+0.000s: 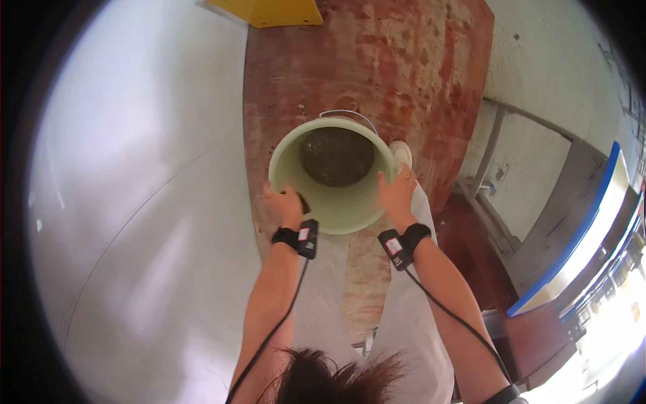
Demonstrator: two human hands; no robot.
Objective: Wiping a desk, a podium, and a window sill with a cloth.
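A pale green bucket point(338, 219) with a wire handle point(353, 112) is tipped so that I look into its mouth; dark, murky contents point(338, 156) show at its bottom. My left hand point(283, 206) grips the rim on the near left, and something dark shows beside its fingers. On the right side, my right hand point(398, 194) holds the rim with the thumb inside. Each wrist wears a black strap with a small cabled box. The undersides of the bucket and some fingertips are hidden.
Reddish stained boards point(414, 76) lie underfoot, with my white shoe point(402, 154) right of the bucket. A smooth pale surface point(151, 177) runs along the left. A yellow panel point(287, 11) is at the top, a blue-edged panel point(570, 252) at the right.
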